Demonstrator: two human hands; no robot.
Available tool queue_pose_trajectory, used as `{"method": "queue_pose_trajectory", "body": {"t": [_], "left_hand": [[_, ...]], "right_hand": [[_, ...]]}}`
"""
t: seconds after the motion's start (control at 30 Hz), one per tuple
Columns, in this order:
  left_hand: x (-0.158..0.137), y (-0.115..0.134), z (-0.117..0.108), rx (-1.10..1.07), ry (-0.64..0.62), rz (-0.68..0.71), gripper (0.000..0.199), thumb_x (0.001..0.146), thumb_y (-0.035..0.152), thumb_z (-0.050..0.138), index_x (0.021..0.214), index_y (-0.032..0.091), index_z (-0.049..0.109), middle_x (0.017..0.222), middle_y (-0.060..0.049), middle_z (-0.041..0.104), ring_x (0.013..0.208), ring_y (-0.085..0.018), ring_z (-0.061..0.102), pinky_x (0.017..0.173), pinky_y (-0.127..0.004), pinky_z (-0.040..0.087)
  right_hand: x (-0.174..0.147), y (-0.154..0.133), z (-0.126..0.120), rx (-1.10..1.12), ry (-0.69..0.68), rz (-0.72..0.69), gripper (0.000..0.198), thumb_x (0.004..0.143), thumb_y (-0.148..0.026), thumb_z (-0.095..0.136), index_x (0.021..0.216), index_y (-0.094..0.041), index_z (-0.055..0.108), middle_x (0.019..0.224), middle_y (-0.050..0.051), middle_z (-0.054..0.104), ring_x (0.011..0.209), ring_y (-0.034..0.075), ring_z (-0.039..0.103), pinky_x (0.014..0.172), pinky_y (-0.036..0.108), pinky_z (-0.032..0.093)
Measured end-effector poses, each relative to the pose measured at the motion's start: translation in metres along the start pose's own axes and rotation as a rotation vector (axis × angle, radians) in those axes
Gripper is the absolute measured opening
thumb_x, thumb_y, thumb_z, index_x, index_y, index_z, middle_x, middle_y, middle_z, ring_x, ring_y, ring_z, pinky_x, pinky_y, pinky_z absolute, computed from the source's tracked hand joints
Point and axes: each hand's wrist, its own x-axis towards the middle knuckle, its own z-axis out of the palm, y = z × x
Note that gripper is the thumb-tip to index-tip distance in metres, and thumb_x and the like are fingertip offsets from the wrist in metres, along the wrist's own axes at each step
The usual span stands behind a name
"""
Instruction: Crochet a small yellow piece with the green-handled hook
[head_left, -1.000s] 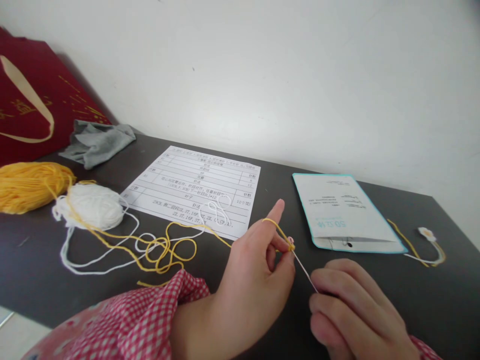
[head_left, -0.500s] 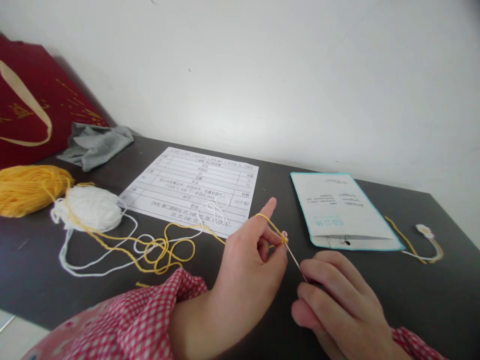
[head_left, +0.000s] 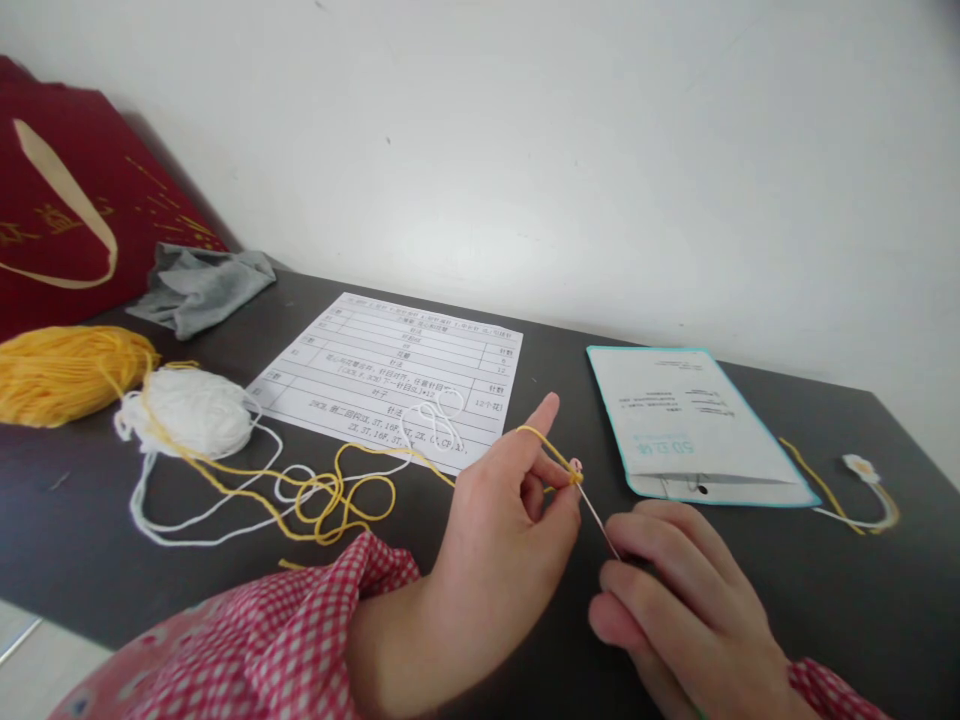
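My left hand (head_left: pixel 506 535) pinches a tiny piece of yellow crochet work (head_left: pixel 574 478) between thumb and fingers, its index finger raised with yellow yarn (head_left: pixel 546 440) running over it. My right hand (head_left: pixel 679 600) is closed round a thin crochet hook (head_left: pixel 600 520), whose tip is in the yellow stitches. A small pinkish bit shows at the top of the work; I cannot tell what it is. The yellow strand trails left in loose loops (head_left: pixel 322 505) to the yellow skein (head_left: pixel 71 375). A white ball of yarn (head_left: pixel 199 412) lies beside that skein.
A printed pattern sheet (head_left: pixel 405 365) lies behind my left hand, with white yarn across it. To the right are a white pouch with turquoise edging (head_left: pixel 690 420) and a small white flower piece (head_left: pixel 861 468). A red bag (head_left: pixel 82 210) and grey cloth (head_left: pixel 202 285) stand at back left.
The view has shifted slightly, so most things sit a little farther right. Both hands keep the same grip, and the hook stays in the yellow work.
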Motion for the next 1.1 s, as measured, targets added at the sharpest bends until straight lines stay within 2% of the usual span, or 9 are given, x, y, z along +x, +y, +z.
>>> {"method": "queue_pose_trajectory", "body": {"t": [0.07, 0.2, 0.23, 0.33, 0.47, 0.53, 0.67, 0.83, 1.1], "left_hand": [[-0.001, 0.000, 0.000, 0.016, 0.018, 0.047, 0.008, 0.080, 0.012, 0.060, 0.076, 0.018, 0.063, 0.091, -0.008, 0.076, 0.051, -0.008, 0.040, 0.049, -0.025, 0.035], [-0.001, 0.000, 0.001, 0.018, 0.053, 0.101, 0.012, 0.078, 0.008, 0.061, 0.070, 0.017, 0.061, 0.089, -0.009, 0.076, 0.048, -0.006, 0.036, 0.049, -0.025, 0.035], [0.000, -0.001, 0.001, 0.004, 0.050, 0.091, 0.011, 0.078, 0.009, 0.062, 0.071, 0.017, 0.062, 0.085, -0.007, 0.075, 0.048, -0.006, 0.036, 0.049, -0.024, 0.035], [0.001, -0.002, 0.001, -0.065, 0.042, 0.039, 0.009, 0.079, 0.011, 0.065, 0.084, 0.017, 0.069, 0.071, 0.000, 0.067, 0.049, -0.008, 0.039, 0.048, -0.024, 0.035], [-0.002, 0.001, 0.001, -0.141, 0.008, -0.003, 0.031, 0.077, 0.011, 0.066, 0.107, 0.019, 0.073, 0.065, 0.005, 0.059, 0.050, -0.008, 0.039, 0.047, -0.023, 0.033], [-0.003, 0.004, 0.001, -0.191, -0.031, -0.022, 0.045, 0.076, 0.010, 0.066, 0.119, 0.018, 0.070, 0.066, 0.005, 0.059, 0.050, -0.008, 0.039, 0.048, -0.023, 0.034], [-0.005, 0.008, 0.000, -0.350, -0.112, -0.042, 0.073, 0.077, 0.011, 0.069, 0.147, 0.018, 0.050, 0.070, 0.006, 0.060, 0.052, -0.008, 0.038, 0.049, -0.022, 0.035], [-0.004, 0.008, -0.002, -0.357, -0.183, 0.029, 0.058, 0.082, 0.014, 0.066, 0.139, 0.019, 0.059, 0.081, 0.001, 0.063, 0.061, -0.010, 0.047, 0.061, -0.025, 0.044], [-0.004, 0.010, -0.001, -0.382, -0.172, -0.003, 0.073, 0.082, 0.016, 0.065, 0.152, 0.016, 0.044, 0.081, 0.001, 0.062, 0.065, -0.012, 0.051, 0.062, -0.027, 0.046]], "right_hand": [[-0.002, -0.003, 0.001, 0.032, -0.001, 0.043, 0.035, 0.107, -0.032, 0.042, 0.077, -0.021, 0.056, 0.077, 0.003, 0.062, 0.074, 0.014, 0.058, 0.066, 0.023, 0.050], [-0.009, -0.010, 0.008, 0.343, 0.130, 0.475, 0.042, 0.109, -0.036, 0.033, 0.071, -0.023, 0.045, 0.077, -0.001, 0.053, 0.065, 0.011, 0.053, 0.055, 0.021, 0.045], [-0.009, -0.010, 0.009, 0.375, 0.160, 0.523, 0.044, 0.110, -0.037, 0.031, 0.070, -0.023, 0.043, 0.078, -0.002, 0.052, 0.064, 0.010, 0.052, 0.054, 0.021, 0.044], [-0.009, -0.007, 0.009, 0.273, 0.083, 0.358, 0.042, 0.109, -0.038, 0.035, 0.071, -0.022, 0.047, 0.077, -0.001, 0.054, 0.068, 0.011, 0.054, 0.059, 0.021, 0.045], [-0.004, -0.001, 0.005, 0.061, 0.027, 0.116, 0.037, 0.108, -0.035, 0.039, 0.077, -0.020, 0.051, 0.077, 0.001, 0.055, 0.070, 0.011, 0.053, 0.062, 0.022, 0.047], [-0.002, 0.001, 0.004, 0.027, 0.037, 0.091, 0.037, 0.109, -0.035, 0.037, 0.078, -0.020, 0.051, 0.078, 0.001, 0.055, 0.071, 0.011, 0.053, 0.062, 0.022, 0.047], [-0.007, 0.003, 0.003, -0.005, 0.037, 0.033, 0.035, 0.108, -0.034, 0.039, 0.080, -0.020, 0.056, 0.083, 0.003, 0.057, 0.078, 0.014, 0.056, 0.066, 0.026, 0.051], [-0.023, 0.005, 0.005, 0.046, 0.129, 0.067, 0.036, 0.106, -0.035, 0.040, 0.079, -0.020, 0.058, 0.090, 0.006, 0.057, 0.084, 0.019, 0.057, 0.068, 0.033, 0.053], [-0.021, 0.006, 0.003, 0.050, 0.114, 0.069, 0.033, 0.106, -0.032, 0.042, 0.080, -0.020, 0.059, 0.089, 0.006, 0.057, 0.082, 0.019, 0.058, 0.068, 0.032, 0.054]]}}
